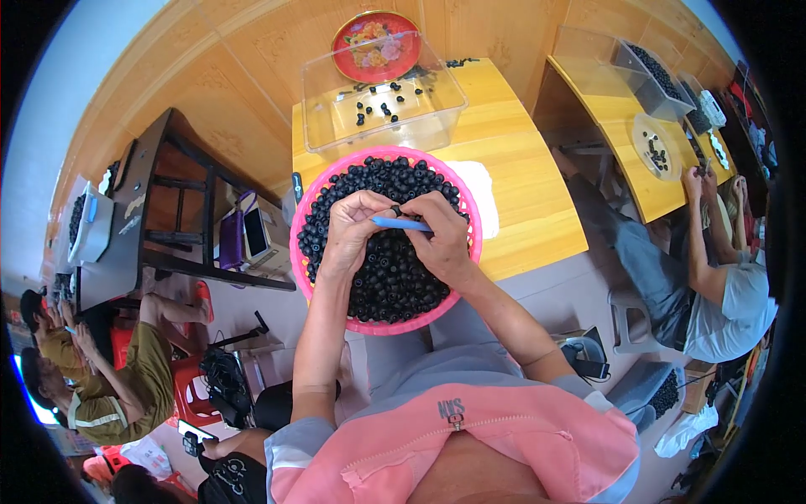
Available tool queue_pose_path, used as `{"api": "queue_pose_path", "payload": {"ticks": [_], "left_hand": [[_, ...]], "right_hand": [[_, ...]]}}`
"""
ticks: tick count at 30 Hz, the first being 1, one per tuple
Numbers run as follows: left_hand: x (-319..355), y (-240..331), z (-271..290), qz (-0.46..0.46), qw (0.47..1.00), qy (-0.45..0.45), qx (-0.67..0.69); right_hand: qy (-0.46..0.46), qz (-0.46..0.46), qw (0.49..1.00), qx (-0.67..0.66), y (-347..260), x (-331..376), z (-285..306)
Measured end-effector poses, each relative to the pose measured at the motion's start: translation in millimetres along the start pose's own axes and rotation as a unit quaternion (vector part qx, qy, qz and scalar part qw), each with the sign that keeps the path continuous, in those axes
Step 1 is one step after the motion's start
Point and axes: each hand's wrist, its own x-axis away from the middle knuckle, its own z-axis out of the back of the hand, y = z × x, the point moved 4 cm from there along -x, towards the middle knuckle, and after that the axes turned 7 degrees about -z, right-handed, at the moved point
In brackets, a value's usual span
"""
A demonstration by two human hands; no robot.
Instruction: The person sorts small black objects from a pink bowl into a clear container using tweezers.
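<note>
Standing beyond: clear bin (420, 131); left hand (349, 233) pinches piece (395, 209); right hand (445, 241) grips blue tool (401, 223).

Reaches forward, pointing the bare left forearm (319, 353) nearly straight ahead and slanting the bare right forearm (512, 326) inward, holding the left hand (349, 228) and the right hand (443, 242) close together with thumbs and forefingers in a pinch and the other fingers curled.

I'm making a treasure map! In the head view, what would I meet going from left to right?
White tub → red shoe → purple thing → wearer's left hand → wearer's right hand → round clear dish.
</note>
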Motion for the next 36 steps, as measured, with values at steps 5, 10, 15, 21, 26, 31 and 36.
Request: {"api": "queue_pose_path", "payload": {"ticks": [5,10,15,21,26,31,36], "left_hand": [[-1,-1,2,-0.01,1.0,-0.005,-0.025],[-7,14,1,-0.017,0.999,0.035,-0.014],[-46,54,20,-0.042,0.973,0.14,-0.18],[-125,85,52,-0.126,0.944,0.163,-0.259],[-78,69,62,-0.084,0.929,0.112,-0.341],[14,49,44,0.013,0.906,0.026,-0.423],[45,44,5,-0.028,0.86,-0.021,-0.508]], "right_hand": [[-0.011,0.005,1.0,0.012,2,0,2],[-0.003,-0.041,0.999,-0.008,5,-1,5],[0.056,-0.075,0.996,-0.012,13,-2,15],[0.075,-0.09,0.993,-0.024,14,-2,13],[0.07,-0.104,0.992,-0.027,16,0,13],[0.048,-0.105,0.993,-0.008,15,-2,15],[0.044,-0.096,0.994,-0.01,12,-4,11]]}}
